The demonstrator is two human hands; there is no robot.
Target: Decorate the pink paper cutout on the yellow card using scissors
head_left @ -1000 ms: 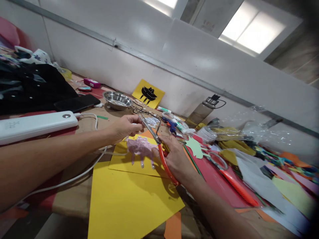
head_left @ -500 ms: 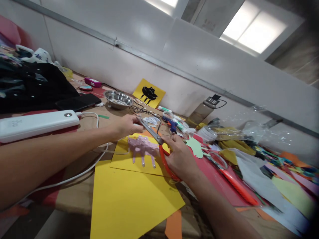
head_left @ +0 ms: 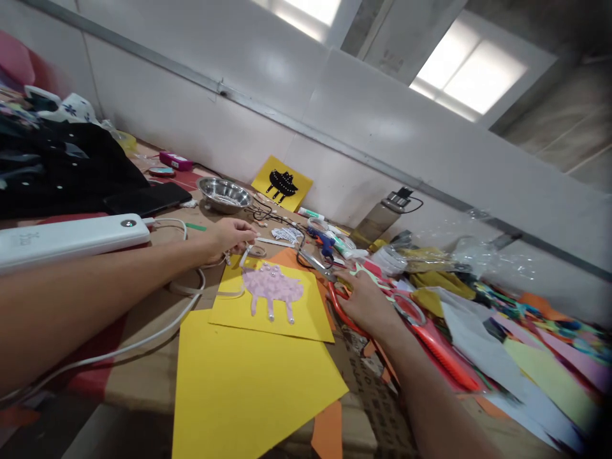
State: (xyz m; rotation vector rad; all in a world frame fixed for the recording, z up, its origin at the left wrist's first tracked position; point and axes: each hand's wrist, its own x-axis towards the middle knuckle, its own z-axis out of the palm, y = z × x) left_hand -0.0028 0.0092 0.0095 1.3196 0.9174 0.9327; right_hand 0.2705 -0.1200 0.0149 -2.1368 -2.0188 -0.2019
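Note:
My left hand is closed in a pinch on a narrow white strip, which loops down across the yellow card. My right hand is on the scissors, its fingers at the red-orange handles and the blades pointing away to the left. Between my hands lies a yellow card bearing a pink cut-out shape with pearl-like beads on its top and legs. Under its lower edge is a larger yellow sheet. A pale green cut-out is partly hidden behind my right hand.
Behind my hands stand a metal bowl, a blue glue gun and a bottle. A white power bank with a cable lies left. Paper scraps crowd the right. A yellow card with a black shape leans on the wall.
My right hand has moved right and lowered with the scissors, away from my left hand. My left hand has shifted slightly left. The pink shape is now uncovered.

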